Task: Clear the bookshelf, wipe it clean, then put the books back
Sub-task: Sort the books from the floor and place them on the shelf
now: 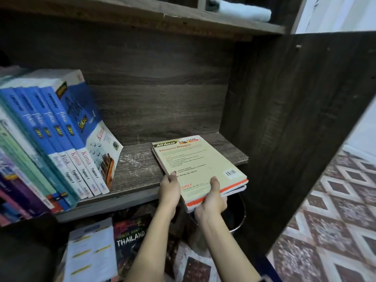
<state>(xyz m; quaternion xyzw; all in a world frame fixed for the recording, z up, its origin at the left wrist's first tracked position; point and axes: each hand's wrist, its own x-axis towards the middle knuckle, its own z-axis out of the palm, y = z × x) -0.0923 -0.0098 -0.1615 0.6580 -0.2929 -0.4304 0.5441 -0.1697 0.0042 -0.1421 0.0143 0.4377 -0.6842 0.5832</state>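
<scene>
A small stack of books topped by a pale green book titled Ekonomi Malaysia [195, 161] lies flat on the right part of the dark wooden shelf board [138, 165], its near end sticking out past the front edge. My left hand [169, 192] grips the stack's near left edge, thumb on the cover. My right hand [212, 200] holds the near right corner, thumb on top and fingers underneath. A row of blue Fokus books [61, 139] leans to the left on the same shelf.
More books [14, 180] fill the shelf's far left. Below the shelf lie a Thailand book [130, 235], a white booklet [91, 255] and a dark round bin [234, 212]. A folded white cloth [242, 10] rests on the upper shelf. The cabinet's side panel [295, 129] stands at right.
</scene>
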